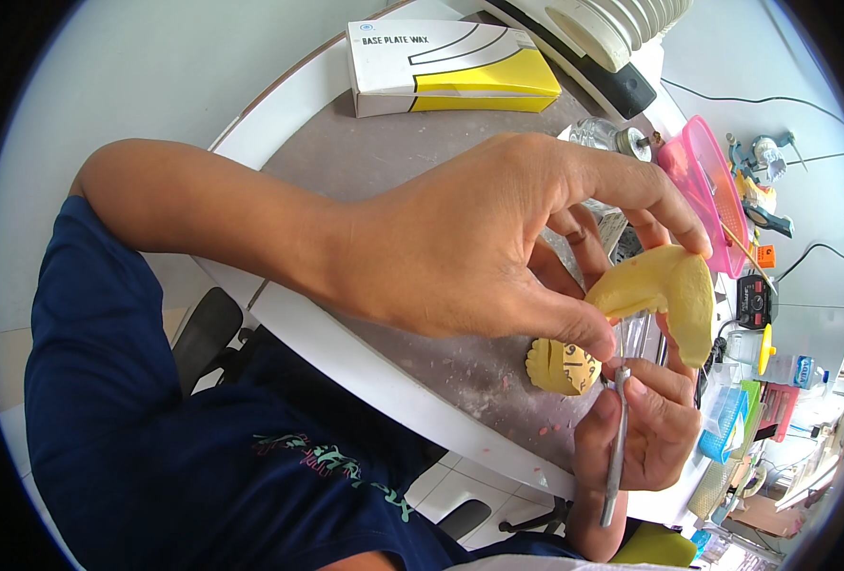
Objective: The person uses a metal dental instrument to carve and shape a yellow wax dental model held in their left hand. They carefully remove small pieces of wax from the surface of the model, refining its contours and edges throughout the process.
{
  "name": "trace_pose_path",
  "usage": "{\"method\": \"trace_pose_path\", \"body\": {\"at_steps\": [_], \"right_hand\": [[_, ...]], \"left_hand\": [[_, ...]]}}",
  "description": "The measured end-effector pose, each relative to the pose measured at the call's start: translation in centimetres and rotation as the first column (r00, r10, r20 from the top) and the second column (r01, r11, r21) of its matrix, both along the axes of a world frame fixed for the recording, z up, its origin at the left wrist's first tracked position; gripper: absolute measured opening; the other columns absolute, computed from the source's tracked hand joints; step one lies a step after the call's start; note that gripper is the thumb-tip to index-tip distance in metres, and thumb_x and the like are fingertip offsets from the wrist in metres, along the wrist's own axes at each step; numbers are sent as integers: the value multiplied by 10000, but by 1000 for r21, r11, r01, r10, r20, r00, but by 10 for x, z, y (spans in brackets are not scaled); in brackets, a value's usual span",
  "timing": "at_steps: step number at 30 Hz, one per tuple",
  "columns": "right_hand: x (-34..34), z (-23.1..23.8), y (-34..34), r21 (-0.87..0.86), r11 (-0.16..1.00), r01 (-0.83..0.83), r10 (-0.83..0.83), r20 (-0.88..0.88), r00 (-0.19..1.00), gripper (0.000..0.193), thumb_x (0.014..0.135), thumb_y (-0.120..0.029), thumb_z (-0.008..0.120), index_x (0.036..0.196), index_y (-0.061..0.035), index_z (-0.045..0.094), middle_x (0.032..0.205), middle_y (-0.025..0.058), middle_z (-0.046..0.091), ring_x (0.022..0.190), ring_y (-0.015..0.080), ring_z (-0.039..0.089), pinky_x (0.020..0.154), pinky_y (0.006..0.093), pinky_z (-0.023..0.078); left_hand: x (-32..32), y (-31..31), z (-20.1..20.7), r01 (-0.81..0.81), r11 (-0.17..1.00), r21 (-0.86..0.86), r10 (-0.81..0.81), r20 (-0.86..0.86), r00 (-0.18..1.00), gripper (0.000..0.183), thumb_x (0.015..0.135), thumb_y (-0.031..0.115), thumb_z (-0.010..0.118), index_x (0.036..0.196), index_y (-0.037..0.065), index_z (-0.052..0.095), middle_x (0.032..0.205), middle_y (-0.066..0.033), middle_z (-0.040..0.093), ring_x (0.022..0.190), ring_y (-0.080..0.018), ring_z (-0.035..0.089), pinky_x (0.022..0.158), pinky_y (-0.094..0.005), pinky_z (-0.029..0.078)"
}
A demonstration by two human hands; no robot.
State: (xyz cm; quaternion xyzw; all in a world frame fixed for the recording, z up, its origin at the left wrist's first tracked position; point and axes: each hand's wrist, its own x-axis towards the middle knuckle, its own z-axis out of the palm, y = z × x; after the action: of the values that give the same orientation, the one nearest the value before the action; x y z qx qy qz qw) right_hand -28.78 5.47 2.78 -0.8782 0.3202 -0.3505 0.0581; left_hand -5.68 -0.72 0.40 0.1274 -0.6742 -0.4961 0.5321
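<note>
Carving, seemingly: left hand [498,233] pinching yellow dental cast [690,300], right hand [665,423] holding metal carver [616,455] near its edge; next stroke likely needs light, controlled pressure.

You are holding a smooth, shiny metal tool [615,455] and a matt, plaster-like yellow cast [692,303], and wearing a matt cloth sleeve [89,314].

left elbow [108,171] bent | left hand [488,233] back to camera, fingers [666,200] arched | right hand [652,428] lower, curled, pinching
</note>
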Motion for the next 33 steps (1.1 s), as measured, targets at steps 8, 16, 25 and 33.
{"method": "trace_pose_path", "body": {"at_steps": [8, 16, 25, 33], "right_hand": [[-1, -3, 0, 14, 1000, 7, -7, 4, 1000, 192, 923, -73, 636, 1093, -50, 548, 908, 160, 671, 1017, 351, 634, 1063, 558, 388], [3, -6, -2, 13, 1000, 11, -12, 30, 999, 193, 927, -64, 641, 1097, -47, 552, 930, 166, 672, 1174, 471, 581, 1056, 568, 400], [1, -2, -3, 55, 998, 2, -3, 21, 1000, 187, 949, -114, 626, 1085, -36, 525, 933, 169, 669, 1161, 470, 586, 1057, 578, 407], [-6, -2, -3, 11, 1000, 23, -24, 156, 987, 200, 904, -139, 598, 1060, -44, 515, 898, 156, 673, 1087, 427, 640, 1069, 621, 373]], "left_hand": [[0, -1, -2, -14, 1000, -14, 14, 5, 1000, 495, 779, 25, 791, 1232, 80, 601, 1127, -91, 670, 890, -181, 689, 787, -321, 618], [0, 1, 1, 6, 998, 66, -6, 1, 1000, 506, 775, 10, 790, 1240, 65, 597, 1122, -106, 636, 922, -202, 695, 787, -324, 621], [-1, 1, 0, -4, 998, 67, 4, -7, 1000, 522, 766, 12, 798, 1243, 58, 590, 1139, -127, 607, 935, -222, 700, 785, -310, 627], [0, 2, -1, -43, 994, 98, 39, 38, 999, 567, 749, 48, 826, 1256, 75, 575, 1139, -135, 607, 905, -216, 704, 773, -306, 627]]}}
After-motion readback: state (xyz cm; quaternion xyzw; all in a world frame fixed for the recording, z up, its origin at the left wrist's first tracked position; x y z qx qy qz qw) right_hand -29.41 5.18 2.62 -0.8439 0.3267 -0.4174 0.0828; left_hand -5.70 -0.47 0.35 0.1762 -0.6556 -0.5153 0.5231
